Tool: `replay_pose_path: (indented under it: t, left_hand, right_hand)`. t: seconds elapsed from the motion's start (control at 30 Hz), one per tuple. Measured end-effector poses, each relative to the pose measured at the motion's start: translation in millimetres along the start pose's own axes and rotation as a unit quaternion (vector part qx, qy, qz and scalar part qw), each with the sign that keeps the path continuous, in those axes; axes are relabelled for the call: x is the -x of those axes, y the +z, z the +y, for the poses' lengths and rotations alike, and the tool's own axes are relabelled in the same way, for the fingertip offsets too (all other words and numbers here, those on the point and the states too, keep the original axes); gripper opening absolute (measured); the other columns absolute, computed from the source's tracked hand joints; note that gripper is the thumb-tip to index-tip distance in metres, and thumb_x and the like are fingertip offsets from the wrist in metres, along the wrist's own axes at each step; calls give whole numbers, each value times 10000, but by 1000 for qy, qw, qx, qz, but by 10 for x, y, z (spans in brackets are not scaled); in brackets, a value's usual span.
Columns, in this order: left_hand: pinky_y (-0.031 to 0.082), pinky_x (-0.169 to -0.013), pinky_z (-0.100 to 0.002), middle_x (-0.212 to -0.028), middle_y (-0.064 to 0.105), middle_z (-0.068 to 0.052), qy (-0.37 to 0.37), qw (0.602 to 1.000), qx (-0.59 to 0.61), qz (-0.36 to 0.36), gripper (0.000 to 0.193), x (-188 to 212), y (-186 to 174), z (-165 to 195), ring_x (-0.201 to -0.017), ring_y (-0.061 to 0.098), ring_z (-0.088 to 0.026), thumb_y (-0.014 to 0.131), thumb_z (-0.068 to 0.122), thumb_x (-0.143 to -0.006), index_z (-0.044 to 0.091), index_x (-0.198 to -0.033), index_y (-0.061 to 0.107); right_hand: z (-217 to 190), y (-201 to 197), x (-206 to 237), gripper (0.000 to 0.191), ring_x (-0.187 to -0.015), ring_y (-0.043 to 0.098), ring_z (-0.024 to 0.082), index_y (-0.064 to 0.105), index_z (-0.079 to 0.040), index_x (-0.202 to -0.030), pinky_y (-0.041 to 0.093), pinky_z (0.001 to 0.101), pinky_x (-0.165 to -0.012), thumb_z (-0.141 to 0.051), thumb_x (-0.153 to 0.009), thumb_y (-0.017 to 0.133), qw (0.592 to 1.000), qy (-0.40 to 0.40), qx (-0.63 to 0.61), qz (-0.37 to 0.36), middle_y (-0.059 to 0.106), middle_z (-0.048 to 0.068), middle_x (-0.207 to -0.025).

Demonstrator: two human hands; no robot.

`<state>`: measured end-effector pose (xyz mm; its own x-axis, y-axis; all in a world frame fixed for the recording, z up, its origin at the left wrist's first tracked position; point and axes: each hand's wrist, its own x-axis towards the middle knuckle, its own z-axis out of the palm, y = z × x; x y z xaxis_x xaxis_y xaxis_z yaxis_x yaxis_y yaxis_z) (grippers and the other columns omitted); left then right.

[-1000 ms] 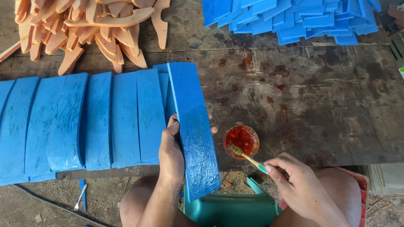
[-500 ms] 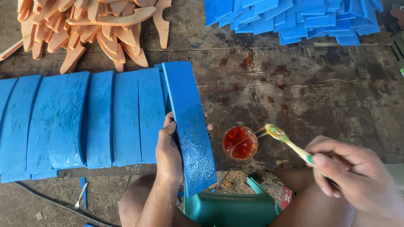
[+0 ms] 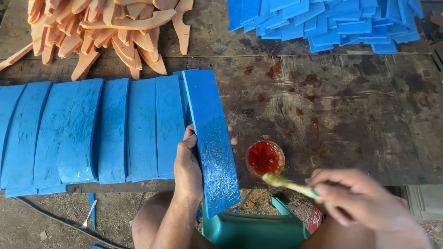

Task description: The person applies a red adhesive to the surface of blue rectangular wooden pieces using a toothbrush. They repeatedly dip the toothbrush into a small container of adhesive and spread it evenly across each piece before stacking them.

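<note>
L hand [image 3: 188, 162] is wrapped round the edge of a long blue plank [image 3: 211, 138], thumb on the near face, fingertips showing past the far edge, so it's clamped on that board w/ no slack. The plank runs from above the hand down past the wrist, tilted a bit, resting against a row of blue curved boards [image 3: 92, 131] just left of the hand. R hand [image 3: 364, 199] is closed on a brush [image 3: 288, 183], fingers pinched round the handle, bristle end pointing left toward the plank. Just above the brush tip sits a small cup of red paint [image 3: 265, 158], btwn the two hands. Beyond both hands, well apart: orange wooden shapes [image 3: 106, 32] far left, blue blocks [image 3: 332, 23] far right, all on a stained wooden bench [image 3: 350, 120].
</note>
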<state>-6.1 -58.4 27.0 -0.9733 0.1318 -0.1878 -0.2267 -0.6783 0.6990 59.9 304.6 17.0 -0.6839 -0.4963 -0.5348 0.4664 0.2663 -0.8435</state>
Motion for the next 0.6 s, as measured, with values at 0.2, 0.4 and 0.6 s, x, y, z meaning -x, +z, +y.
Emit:
replay_pose_path:
  t: [0.2, 0.4, 0.6]
  left_hand:
    - [620, -862, -476, -1162, 661, -263, -15, 999, 9, -34, 427, -5, -12, -55, -992, 702, -327, 264, 253, -962, 47, -1290, 445]
    - [625, -811, -480, -1221, 618, -237, -64, 993, 44, -86, 790, -10, 34, -186, -967, 705, -343, 239, 627, -983, 106, -1576, 263]
    - [625, -843, -463, -1384, 555, -232, -95, 984, -9, -153, 1162, 43, 74, -391, -1007, 689, -316, 264, 901, -799, 188, -1686, 34]
  right_hand:
    - [-390, -713, 325, 307, -475, 602, 151, 618, 35, -1231, 568, 273, -309, -220, -1073, 553, 937, -318, -94, 113, 669, 233, -875]
    - [-746, -81, -303, 252, -733, 656, 100, 689, -50, -1179, 526, 237, -602, -127, -939, 686, 864, -301, 182, 361, 751, 103, -983]
    - [-776, 226, -801, 222, -728, 710, 89, 789, -78, -1096, 553, 224, -600, -78, -876, 768, 863, -373, 277, 198, 775, 22, -899]
